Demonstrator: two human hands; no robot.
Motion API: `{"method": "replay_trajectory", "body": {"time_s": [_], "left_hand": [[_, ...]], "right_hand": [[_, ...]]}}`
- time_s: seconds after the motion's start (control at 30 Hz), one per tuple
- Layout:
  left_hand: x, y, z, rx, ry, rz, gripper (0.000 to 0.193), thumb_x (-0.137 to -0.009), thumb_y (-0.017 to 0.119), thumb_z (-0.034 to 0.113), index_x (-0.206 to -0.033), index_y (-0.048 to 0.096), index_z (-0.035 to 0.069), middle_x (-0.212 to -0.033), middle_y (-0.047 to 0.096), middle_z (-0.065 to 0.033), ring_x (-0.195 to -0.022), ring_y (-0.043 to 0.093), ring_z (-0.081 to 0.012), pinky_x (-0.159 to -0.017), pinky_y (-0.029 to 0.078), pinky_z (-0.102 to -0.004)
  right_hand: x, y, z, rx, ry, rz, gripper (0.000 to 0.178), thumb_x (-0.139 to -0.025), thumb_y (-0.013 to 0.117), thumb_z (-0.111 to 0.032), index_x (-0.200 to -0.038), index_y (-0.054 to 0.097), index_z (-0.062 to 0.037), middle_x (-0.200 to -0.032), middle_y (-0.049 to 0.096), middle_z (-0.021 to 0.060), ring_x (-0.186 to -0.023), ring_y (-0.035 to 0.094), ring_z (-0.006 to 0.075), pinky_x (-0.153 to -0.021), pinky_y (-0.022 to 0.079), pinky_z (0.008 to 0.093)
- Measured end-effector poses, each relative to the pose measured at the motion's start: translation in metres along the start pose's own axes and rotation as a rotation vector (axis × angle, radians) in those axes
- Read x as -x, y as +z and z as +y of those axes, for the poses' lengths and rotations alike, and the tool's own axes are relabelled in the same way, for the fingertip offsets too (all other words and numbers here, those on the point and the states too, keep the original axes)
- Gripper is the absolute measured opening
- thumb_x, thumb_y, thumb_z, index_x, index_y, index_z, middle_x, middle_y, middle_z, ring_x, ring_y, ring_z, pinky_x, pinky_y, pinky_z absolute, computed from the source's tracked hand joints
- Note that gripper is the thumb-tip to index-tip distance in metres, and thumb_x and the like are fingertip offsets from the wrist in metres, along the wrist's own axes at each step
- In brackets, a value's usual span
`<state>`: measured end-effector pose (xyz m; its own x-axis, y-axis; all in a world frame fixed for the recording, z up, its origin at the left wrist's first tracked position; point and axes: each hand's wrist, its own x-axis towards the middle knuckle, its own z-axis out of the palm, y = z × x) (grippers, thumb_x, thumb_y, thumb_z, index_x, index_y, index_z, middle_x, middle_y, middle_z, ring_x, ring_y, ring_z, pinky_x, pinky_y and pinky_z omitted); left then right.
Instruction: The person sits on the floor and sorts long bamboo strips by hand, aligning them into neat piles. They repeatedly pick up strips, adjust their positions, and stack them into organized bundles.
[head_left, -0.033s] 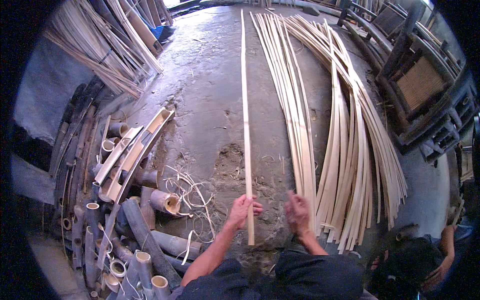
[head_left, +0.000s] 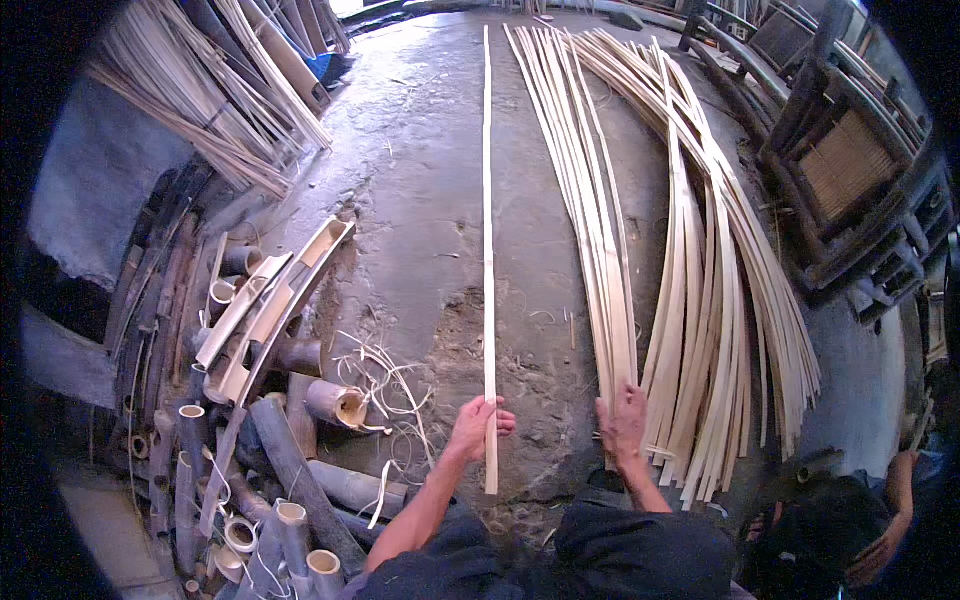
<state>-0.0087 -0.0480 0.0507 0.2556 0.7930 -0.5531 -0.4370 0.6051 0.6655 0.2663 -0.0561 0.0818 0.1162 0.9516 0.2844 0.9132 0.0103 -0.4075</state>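
A single long, pale bamboo strip (head_left: 489, 250) runs from my lap area far up the floor. My left hand (head_left: 474, 428) is closed round it a little above its near end, fingers curled behind the strip. My right hand (head_left: 624, 425) is on the near part of a narrow bundle of bamboo strips (head_left: 600, 250), its fingers bent down over them and partly hidden. Right of that bundle, a larger fanned heap of bamboo strips (head_left: 735, 240) lies with some strips crossing at the far end.
Bamboo tube offcuts (head_left: 338, 404), split bamboo pieces (head_left: 270, 318) and curly shavings (head_left: 385, 375) pile up at left. Tall strips (head_left: 200, 100) lean at the far left. A dark bamboo chair (head_left: 850, 170) stands at right. Another person's arm (head_left: 893, 515) shows at lower right.
My right hand has moved right, from the gap between the strips onto the narrow bundle. My left hand still holds the single strip, shifted slightly left.
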Motion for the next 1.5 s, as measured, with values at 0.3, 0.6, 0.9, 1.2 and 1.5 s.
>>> {"method": "replay_trajectory", "body": {"time_s": [0.3, 0.6, 0.9, 1.2, 1.5], "left_hand": [[0.027, -0.012, -0.047, -0.030, 0.014, 0.181, 0.025, -0.100, 0.046, 0.024, -0.110, 0.051, 0.001, -0.089, 0.066, -0.0140, -0.073, 0.067, -0.0201, -0.062, 0.056, -0.0305], [0.029, 0.019, -0.033, -0.469, 0.415, 0.545, 0.026, -0.099, 0.048, 0.023, -0.096, 0.059, 0.001, -0.066, 0.056, -0.0018, -0.054, 0.053, -0.0088, -0.049, 0.045, -0.0258], [-0.032, 0.028, -0.010, -0.246, 0.337, 0.351, 0.016, -0.098, 0.048, 0.017, -0.095, 0.056, 0.004, -0.069, 0.056, -0.0001, -0.055, 0.052, -0.0067, -0.047, 0.044, -0.0227], [-0.003, 0.032, -0.056, -0.425, 0.362, 0.304, 0.018, -0.094, 0.049, 0.010, -0.104, 0.059, 0.000, -0.074, 0.060, -0.0033, -0.061, 0.055, -0.0081, -0.056, 0.048, -0.0249], [0.002, 0.006, -0.079, -0.511, 0.334, 0.302, 0.024, -0.092, 0.055, 0.014, -0.110, 0.061, 0.000, -0.082, 0.065, -0.0069, -0.069, 0.058, -0.0124, -0.062, 0.049, -0.0298]], "right_hand": [[0.013, 0.010, 0.056, -0.209, 0.131, -0.252, 0.051, -0.081, 0.069, -0.013, -0.126, 0.049, 0.0022, -0.092, 0.053, 0.0186, -0.079, 0.057, 0.0260, -0.067, 0.047, 0.0354], [-0.021, -0.040, 0.012, -0.626, 0.525, -0.196, 0.045, -0.092, 0.059, -0.024, -0.127, 0.050, 0.0021, -0.081, 0.065, 0.0132, -0.070, 0.061, 0.0173, -0.066, 0.050, 0.0329], [-0.029, -0.038, -0.075, -0.771, 0.325, -0.167, 0.053, -0.098, 0.051, -0.017, -0.146, 0.032, -0.0082, -0.064, 0.048, -0.0015, -0.056, 0.045, 0.0061, -0.050, 0.041, 0.0235], [0.042, 0.060, -0.084, -0.885, 0.402, -0.504, 0.055, -0.099, 0.050, -0.021, -0.149, 0.028, -0.0154, -0.068, 0.058, 0.0014, -0.058, 0.053, 0.0082, -0.052, 0.048, 0.0265], [0.061, 0.089, -0.067, -0.666, 0.228, -0.617, 0.055, -0.097, 0.053, -0.018, -0.148, 0.031, -0.0159, -0.078, 0.064, 0.0092, -0.072, 0.053, 0.0091, -0.062, 0.047, 0.0274]]}}
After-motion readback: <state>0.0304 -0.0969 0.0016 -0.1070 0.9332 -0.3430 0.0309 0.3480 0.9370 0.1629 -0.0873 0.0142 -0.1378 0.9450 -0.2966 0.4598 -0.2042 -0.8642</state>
